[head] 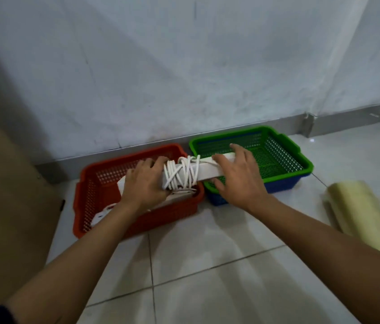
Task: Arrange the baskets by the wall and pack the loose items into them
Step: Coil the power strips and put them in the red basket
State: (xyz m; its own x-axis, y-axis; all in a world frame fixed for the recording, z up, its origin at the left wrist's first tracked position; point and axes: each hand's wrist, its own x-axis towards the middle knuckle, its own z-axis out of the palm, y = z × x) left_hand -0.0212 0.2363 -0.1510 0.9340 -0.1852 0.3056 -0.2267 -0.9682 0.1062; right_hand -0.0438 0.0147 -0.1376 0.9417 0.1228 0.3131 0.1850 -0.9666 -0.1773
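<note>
A red basket (135,217) stands on the tiled floor against the wall. Right of it a green basket (284,148) sits nested in a blue basket (282,184). A white power strip (207,171) with its white cable (179,174) wound around it lies across the gap, over the rims of the red and green baskets. My left hand (144,183) grips its left end above the red basket. My right hand (238,174) grips its right end over the green basket. Another white power strip (101,215) lies inside the red basket, partly hidden by my left arm.
A roll of pale yellow plastic sheet (366,216) lies on the floor at the right. A brown cardboard panel (9,195) stands at the left, close to the red basket. White floor tiles (207,265) stretch in front of the baskets.
</note>
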